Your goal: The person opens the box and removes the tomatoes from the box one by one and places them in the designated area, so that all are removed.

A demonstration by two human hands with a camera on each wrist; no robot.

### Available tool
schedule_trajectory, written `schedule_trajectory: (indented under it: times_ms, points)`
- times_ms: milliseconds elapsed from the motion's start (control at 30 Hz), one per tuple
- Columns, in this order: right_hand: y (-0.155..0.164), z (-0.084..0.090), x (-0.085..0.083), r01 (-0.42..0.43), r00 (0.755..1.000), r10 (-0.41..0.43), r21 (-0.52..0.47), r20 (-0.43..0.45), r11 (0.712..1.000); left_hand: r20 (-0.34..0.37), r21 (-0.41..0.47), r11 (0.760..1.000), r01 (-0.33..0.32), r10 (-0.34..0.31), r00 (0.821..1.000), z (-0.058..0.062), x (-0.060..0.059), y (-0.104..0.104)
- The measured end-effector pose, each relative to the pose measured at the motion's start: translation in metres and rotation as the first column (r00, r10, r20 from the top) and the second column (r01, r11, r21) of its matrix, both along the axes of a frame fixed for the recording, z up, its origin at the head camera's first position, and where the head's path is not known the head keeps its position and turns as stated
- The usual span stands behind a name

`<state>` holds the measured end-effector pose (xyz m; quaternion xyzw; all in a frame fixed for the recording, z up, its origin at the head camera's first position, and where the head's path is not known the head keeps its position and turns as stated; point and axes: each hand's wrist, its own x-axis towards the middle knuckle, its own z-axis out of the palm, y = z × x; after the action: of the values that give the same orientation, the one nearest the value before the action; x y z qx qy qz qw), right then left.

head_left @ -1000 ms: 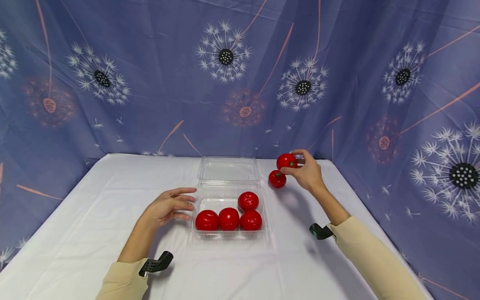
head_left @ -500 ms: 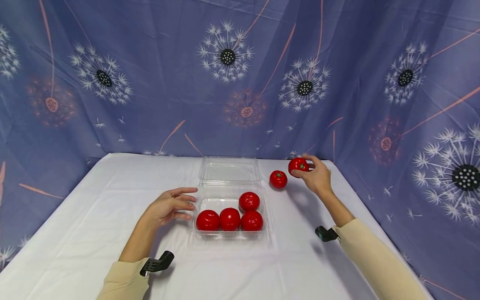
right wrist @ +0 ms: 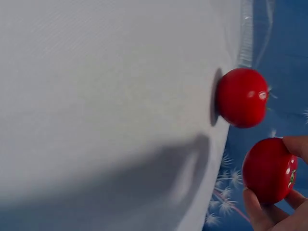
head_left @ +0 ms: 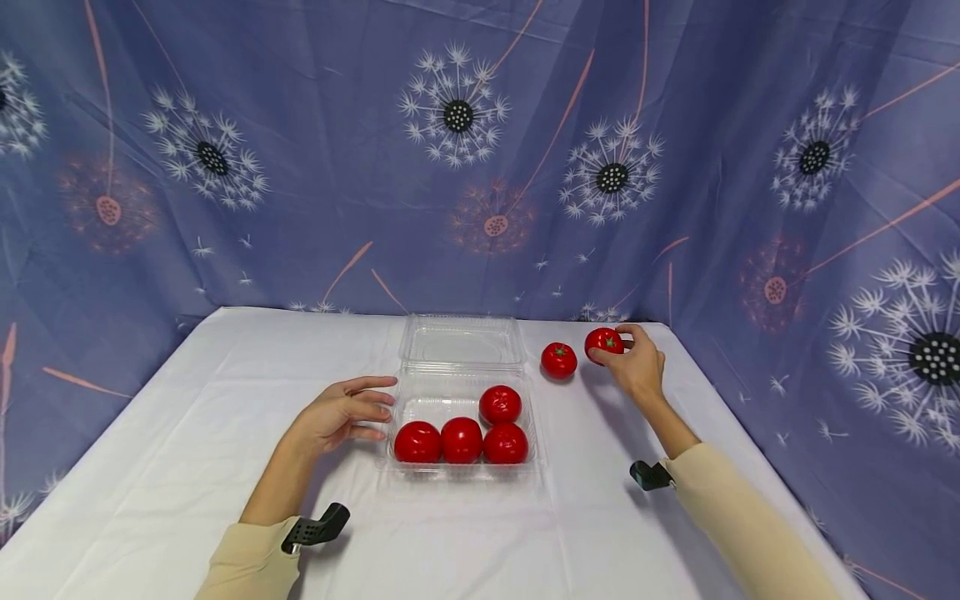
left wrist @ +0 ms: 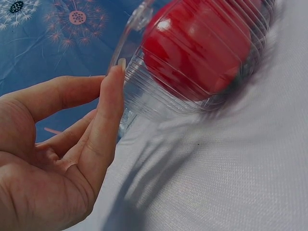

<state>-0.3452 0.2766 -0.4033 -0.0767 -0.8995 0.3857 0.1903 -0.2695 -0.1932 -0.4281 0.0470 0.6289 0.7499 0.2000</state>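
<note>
My right hand (head_left: 637, 363) grips a red tomato (head_left: 603, 345) with a green stem mark between thumb and fingers. In the right wrist view this held tomato (right wrist: 269, 171) appears raised off the cloth. Just left of it, a second tomato (head_left: 558, 361) rests on the table, stem up. A clear plastic clamshell box (head_left: 431, 407) lies with its lid (head_left: 461, 343) folded back. Inside are several tomatoes, three in the front row (head_left: 461, 440) and one behind on the right (head_left: 500, 405). My left hand (head_left: 341, 417) has its fingers extended at the box's left wall, fingertips seemingly touching the rim.
A white cloth (head_left: 195, 417) covers the table. Behind and at both sides hangs a blue curtain (head_left: 337, 150) with dandelion prints. Each wrist carries a black camera mount, such as the left one (head_left: 318, 527).
My right hand has carried its tomato rightward and then lower, from over the loose tomato to beside it. The left hand and the box stay put.
</note>
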Motion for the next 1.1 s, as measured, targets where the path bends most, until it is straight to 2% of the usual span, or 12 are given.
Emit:
schedule_trajectory:
  times_ms: [333,700,1100]
  points:
    - [0.004,-0.018,0.000,0.009,1.000,-0.012,0.078,0.028,0.997,0.003,-0.005,1.000,0.004,-0.004,1.000,-0.001,-0.001,0.002]
    - [0.006,-0.025,-0.001,-0.025,0.996,0.017,0.091,0.088,0.996,-0.001,0.006,1.000,0.006,-0.006,1.000,-0.002,-0.001,0.001]
    - [0.006,-0.028,-0.003,-0.076,0.984,0.065,0.058,0.168,0.995,-0.005,-0.015,1.000,-0.009,0.009,1.000,-0.001,0.001,0.001]
